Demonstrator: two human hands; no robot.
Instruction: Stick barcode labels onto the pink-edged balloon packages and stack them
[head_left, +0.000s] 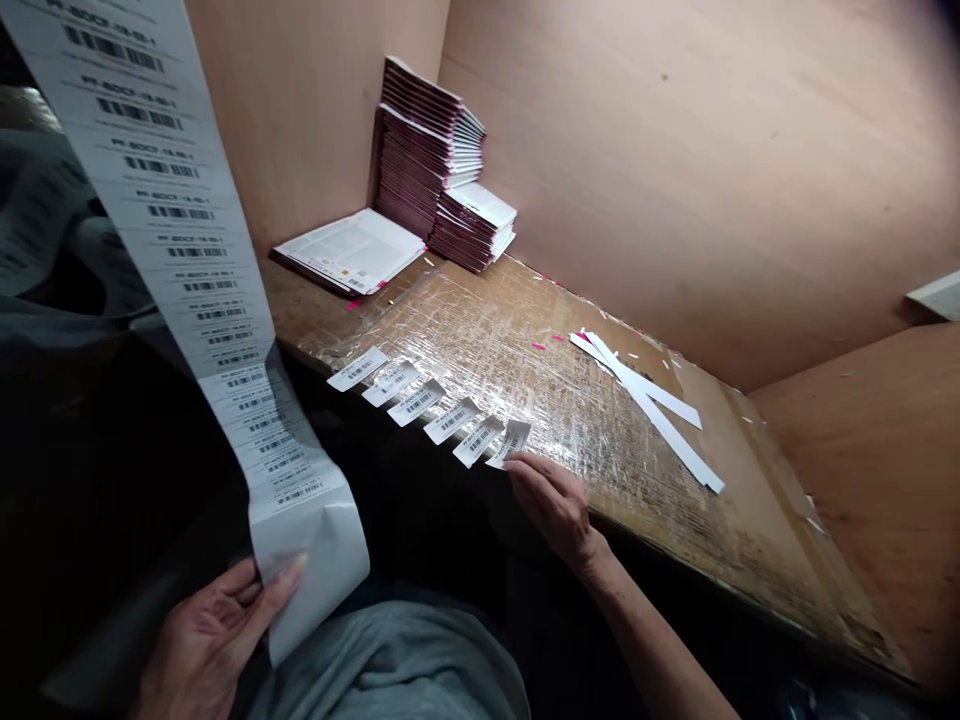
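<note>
My left hand (217,625) pinches the lower end of a long strip of barcode labels (202,285), thumb on top. The strip runs up past the top left of the view, and its held end is curled and bare of labels. At the front edge of the table, my right hand (555,505) has its fingertips closed on a small barcode label (511,442). To the left of it, several more barcode labels (417,402) hang in a row, stuck by part of their length along the edge.
The table (495,330) is covered in cardboard and clear film. Stacked booklets (420,150) stand in the back left corner, with a flat white-backed booklet (352,250) beside them. White paper strips (652,410) lie crossed at the right. Wooden panels (697,170) enclose the table.
</note>
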